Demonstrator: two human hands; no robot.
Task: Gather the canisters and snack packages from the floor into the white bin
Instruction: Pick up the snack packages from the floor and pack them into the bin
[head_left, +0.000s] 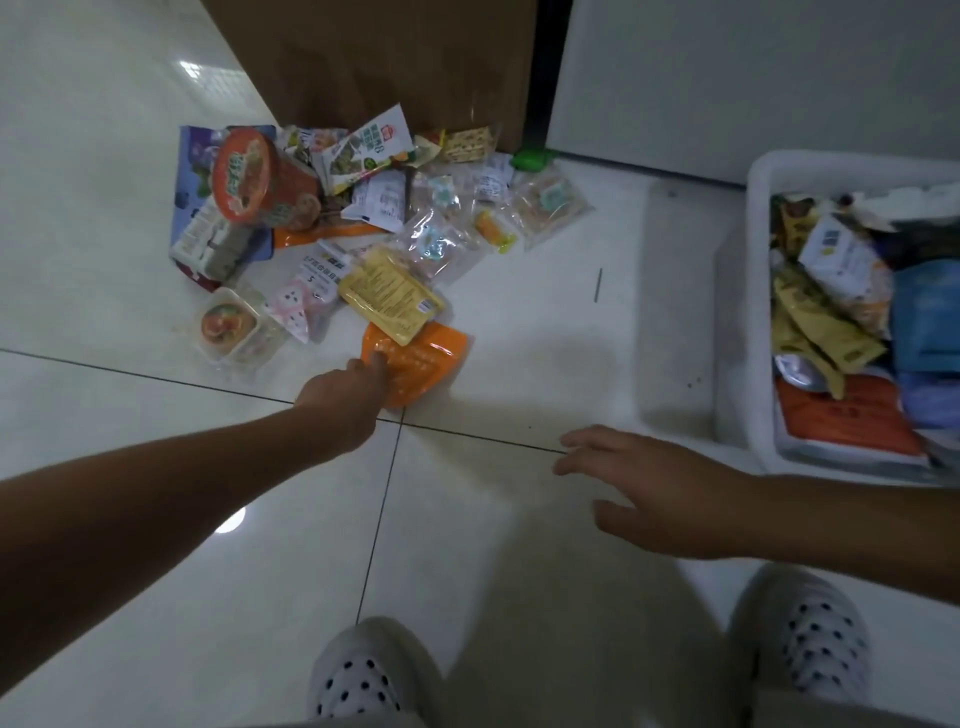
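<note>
Now: L hand fingers on orange pkt, grip unclear; R hand fingers spread, empty.

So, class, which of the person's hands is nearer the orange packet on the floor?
Left. The left hand touches the orange packet at its near-left edge; the right hand is spread above bare floor, off to the packet's right, nearer the white bin.
</note>
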